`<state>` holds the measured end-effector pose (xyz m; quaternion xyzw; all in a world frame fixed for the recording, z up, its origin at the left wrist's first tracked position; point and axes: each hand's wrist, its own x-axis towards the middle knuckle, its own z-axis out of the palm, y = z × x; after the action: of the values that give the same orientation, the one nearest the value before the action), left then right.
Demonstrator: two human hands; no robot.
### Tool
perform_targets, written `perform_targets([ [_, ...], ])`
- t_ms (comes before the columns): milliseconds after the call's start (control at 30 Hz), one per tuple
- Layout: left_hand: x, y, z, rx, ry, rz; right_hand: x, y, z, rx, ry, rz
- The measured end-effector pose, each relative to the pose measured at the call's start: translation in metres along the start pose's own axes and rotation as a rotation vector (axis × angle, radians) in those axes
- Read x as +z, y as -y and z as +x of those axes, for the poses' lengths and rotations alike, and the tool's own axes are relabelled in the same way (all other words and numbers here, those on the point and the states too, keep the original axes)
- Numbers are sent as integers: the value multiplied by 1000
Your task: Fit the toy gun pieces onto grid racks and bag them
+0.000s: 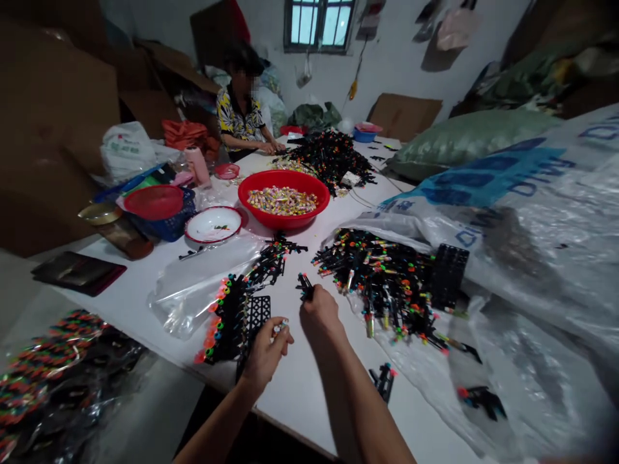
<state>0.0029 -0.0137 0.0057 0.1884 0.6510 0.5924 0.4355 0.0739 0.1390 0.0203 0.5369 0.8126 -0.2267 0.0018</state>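
My left hand (265, 354) is closed round small pale, multicoloured pieces (279, 327), partly hidden by the fingers. They resemble the pieces in the red basin (284, 222). My right hand (323, 308) grips a small black toy gun (304, 285) with a reddish tip, just above the white table. Beside my left hand lies a black perforated plastic rack (258, 316). Along its left side runs a row of black toy guns (229, 325) with orange and green round ends. To the right of my right hand spreads a large heap of black toy guns (382, 277) with coloured parts.
Across the table (290, 386) a co-worker (242, 109) handles pieces by another black heap (329, 158). A white bowl (213, 225), a blue basket (169, 219) and a clear plastic bag (198, 277) lie left. Large plastic sacks (532, 245) crowd the right side.
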Motion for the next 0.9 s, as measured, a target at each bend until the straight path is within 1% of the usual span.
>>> perform_targets([
  [67,2,-2,5,12,0,0,-1,-18,-13,-21,29,58],
  [133,2,0,7,6,18,14,4,-25,-28,-44,20,143],
  [233,-2,5,5,-26,49,50,14,-21,-46,-17,-70,207],
  [300,-6,8,3,-40,54,62,13,-16,-54,-33,-88,275],
  [333,-8,9,3,-42,57,65,9,-14,-58,-54,-74,365],
  [400,-8,11,0,-31,77,68,-1,-14,-69,-109,-54,636],
  [467,-4,10,-2,3,106,70,-9,-16,-84,-155,-56,878],
  [533,2,7,-4,43,132,84,-11,-22,-99,-158,-64,1006],
  [633,11,4,-6,85,169,136,-5,-26,-113,-56,-81,1107],
  [667,12,3,-6,94,182,145,-4,-25,-115,-28,-109,1130],
  [733,13,2,-9,98,199,116,-4,-20,-120,-23,-176,1135],
  [833,13,1,-17,34,219,3,-9,-10,-125,-31,-205,1118],
  [900,14,-1,-21,-21,227,-67,-13,-7,-129,0,-212,1118],
])
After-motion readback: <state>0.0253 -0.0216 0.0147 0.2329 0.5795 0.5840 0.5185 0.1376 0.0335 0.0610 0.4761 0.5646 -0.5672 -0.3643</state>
